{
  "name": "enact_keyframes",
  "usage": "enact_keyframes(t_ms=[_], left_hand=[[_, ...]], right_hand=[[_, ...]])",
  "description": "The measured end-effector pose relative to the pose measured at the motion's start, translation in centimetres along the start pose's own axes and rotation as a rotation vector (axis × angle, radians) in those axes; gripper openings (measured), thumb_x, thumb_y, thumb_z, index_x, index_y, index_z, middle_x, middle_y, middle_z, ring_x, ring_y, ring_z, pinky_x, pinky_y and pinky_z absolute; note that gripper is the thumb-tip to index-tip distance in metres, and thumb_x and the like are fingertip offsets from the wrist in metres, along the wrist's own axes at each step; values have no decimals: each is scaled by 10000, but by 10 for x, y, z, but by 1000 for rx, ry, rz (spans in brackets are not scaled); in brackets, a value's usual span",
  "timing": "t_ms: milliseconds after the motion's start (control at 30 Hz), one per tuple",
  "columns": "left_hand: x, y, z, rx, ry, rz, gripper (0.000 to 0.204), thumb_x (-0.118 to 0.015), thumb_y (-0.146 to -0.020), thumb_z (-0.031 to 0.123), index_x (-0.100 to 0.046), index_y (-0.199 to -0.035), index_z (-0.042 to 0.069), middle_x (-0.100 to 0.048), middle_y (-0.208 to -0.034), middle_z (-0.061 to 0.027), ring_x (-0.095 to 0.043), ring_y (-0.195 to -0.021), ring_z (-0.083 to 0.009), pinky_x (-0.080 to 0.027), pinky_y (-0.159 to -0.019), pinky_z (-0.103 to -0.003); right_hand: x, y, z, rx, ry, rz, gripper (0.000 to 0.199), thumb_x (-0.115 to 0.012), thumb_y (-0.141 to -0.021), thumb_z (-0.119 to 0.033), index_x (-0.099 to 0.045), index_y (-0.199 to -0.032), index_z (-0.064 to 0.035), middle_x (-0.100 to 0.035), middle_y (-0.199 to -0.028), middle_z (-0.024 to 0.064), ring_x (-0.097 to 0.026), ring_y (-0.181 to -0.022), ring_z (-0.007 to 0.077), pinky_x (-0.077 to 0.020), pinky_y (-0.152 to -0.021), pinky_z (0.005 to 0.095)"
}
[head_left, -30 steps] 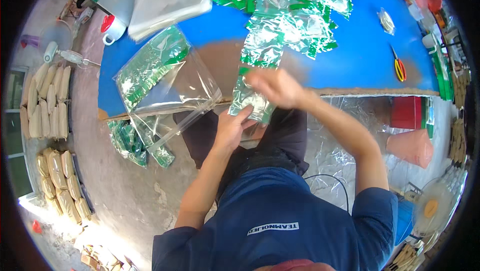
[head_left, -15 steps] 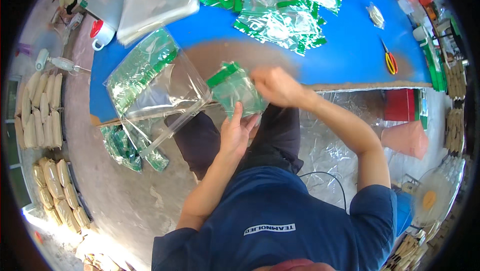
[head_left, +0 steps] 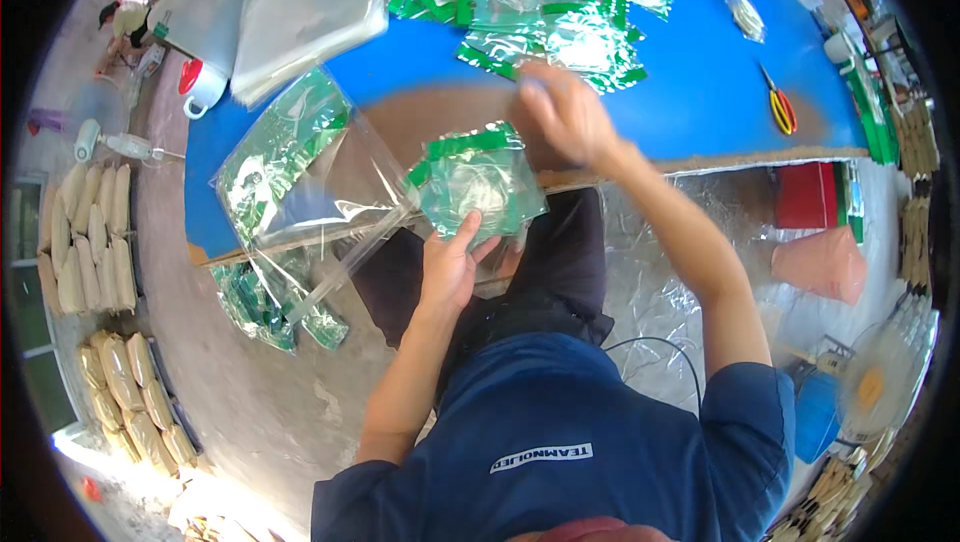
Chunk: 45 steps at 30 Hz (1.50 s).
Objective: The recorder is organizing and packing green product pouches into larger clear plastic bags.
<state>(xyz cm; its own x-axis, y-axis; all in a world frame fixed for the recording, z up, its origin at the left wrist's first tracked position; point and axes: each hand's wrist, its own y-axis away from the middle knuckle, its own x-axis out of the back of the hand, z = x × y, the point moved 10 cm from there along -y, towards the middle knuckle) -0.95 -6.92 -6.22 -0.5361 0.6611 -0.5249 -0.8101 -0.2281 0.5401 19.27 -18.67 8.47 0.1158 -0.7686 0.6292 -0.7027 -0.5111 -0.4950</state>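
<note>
Clearly, the left hand (head_left: pixel 450 267), partly open, grips green-edged packets (head_left: pixel 482 182); near the packet pile (head_left: pixel 550 7), the right hand (head_left: pixel 570 120) is blurred, half curled, its hold I cannot tell.

You have a passage over the brown patch (head_left: pixel 435 107) of the table (head_left: pixel 690 112), between the pile (head_left: pixel 560 17) and the pouches (head_left: pixel 475 187) fanned above your left hand (head_left: pixel 448 267). From your right hand (head_left: pixel 570 117), a wide lane runs rightward until the scissors (head_left: pixel 777 102), with a small packet (head_left: pixel 745 19) beyond. Leftward, the big bag (head_left: pixel 345 177) obstructs you, overhanging the edge; the mug (head_left: pixel 203 85) and sheet stack (head_left: pixel 310 17) stand behind.
</note>
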Motion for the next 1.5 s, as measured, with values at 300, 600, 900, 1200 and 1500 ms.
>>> enact_keyframes(t_ms=[300,600,900,1200,1500], left_hand=[[-14,1,-20,94,221,-56,363,-641,-977,211,-543,-1301,80,-614,-1281,-50,-601,-1157,-204,-511,-1003,-385],[9,5,-3,28,170,-37,387,-653,-959,147,-532,-1315,58,-612,-1286,-76,-586,-1200,-229,-480,-1047,-427],[-3,-2,-3,54,141,-102,398,-652,-958,148,-526,-1321,46,-606,-1294,-85,-585,-1202,-240,-453,-1073,-436],[-11,2,1,71,48,-202,412,-645,-951,103,-519,-1334,21,-620,-1285,-87,-605,-1184,-229,-477,-1048,-405],[8,0,-6,35,153,-119,457,-586,-964,55,-455,-1399,14,-566,-1364,-101,-547,-1260,-250,-432,-1097,-422]], right_hand=[[-40,67,-61,357,-40,-618,206,-614,-894,-179,-642,-1030,-27,-654,-1023,176,-622,-986,376,-492,-872,466],[-24,4,57,54,650,-258,684,-499,-968,-533,-489,-1363,25,-437,-1471,246,-365,-1394,422,-266,-1145,570],[-12,-12,43,-181,145,-33,362,-581,-956,-332,-596,-1141,-21,-619,-1150,245,-612,-956,432,-490,-853,499],[-34,58,-23,-22,-328,-503,330,-563,-979,-294,-643,-888,13,-638,-826,224,-632,-810,409,-498,-722,484],[-10,29,48,75,619,-173,576,-570,-953,-437,-538,-1324,3,-512,-1359,241,-401,-1345,451,-353,-1081,558]])
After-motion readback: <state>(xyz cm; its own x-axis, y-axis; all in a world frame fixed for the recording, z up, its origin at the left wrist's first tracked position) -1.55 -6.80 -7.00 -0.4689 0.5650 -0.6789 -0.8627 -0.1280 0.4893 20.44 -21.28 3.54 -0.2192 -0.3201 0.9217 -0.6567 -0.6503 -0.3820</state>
